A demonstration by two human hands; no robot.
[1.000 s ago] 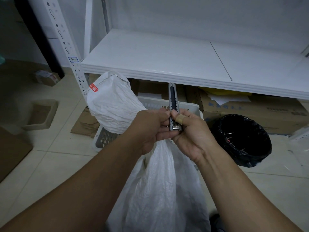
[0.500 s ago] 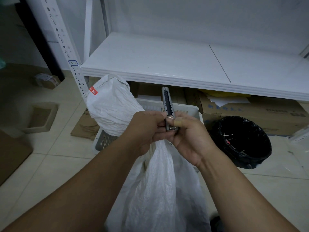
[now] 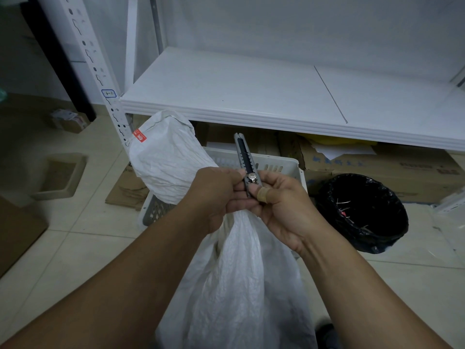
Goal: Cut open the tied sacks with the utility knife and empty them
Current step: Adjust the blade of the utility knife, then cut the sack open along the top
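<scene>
A white woven sack [image 3: 234,285] hangs in front of me, its flared top [image 3: 166,159] with a red label flopped over to the left. My left hand [image 3: 216,195] is clenched around the gathered neck of the sack, and its fingertips touch the knife. My right hand [image 3: 281,210], with a plaster on the thumb, grips the lower end of a grey utility knife [image 3: 245,159]. The knife points up and away, and no blade shows at its tip.
A white plastic crate [image 3: 281,165] sits on the floor behind the sack. A bin with a black liner [image 3: 362,212] stands to the right. A white shelf [image 3: 251,96] spans above, with cardboard boxes [image 3: 402,172] under it. Flattened cardboard [image 3: 125,190] lies at the left.
The knife has tilted slightly to the left and both hands have shifted a little left. The grip on the sack neck is unchanged.
</scene>
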